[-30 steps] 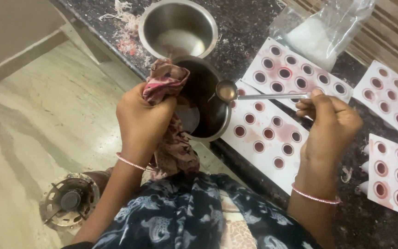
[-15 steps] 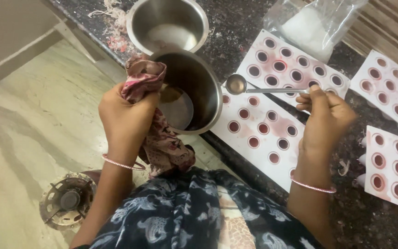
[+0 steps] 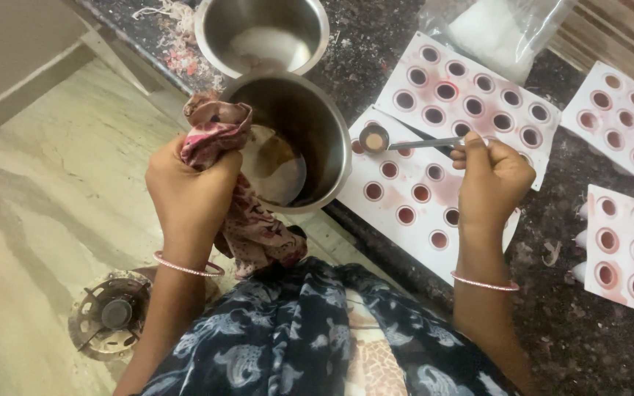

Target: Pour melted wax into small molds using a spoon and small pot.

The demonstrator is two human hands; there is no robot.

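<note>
Second steel pot (image 3: 262, 33) (behind), plastic bag (image 3: 493, 26), burner (image 3: 108, 315) surround white moulds (image 3: 471, 103).

left hand (image 3: 192, 192): fist clenched, wrist raised, forearm upright
right hand (image 3: 491, 178): fingers pinched, palm down

Right hand (image 3: 492, 176) has drawn in toward the body. Spoon (image 3: 373, 137) swung clear of the steel pot (image 3: 299, 139); its bowl now sits low over a corner cavity of the near white mould tray (image 3: 405, 194), handle more foreshortened. Left hand (image 3: 191, 192) with the pink cloth (image 3: 218, 128) shifted leftward, pot tipped further, its inside more exposed.
</note>
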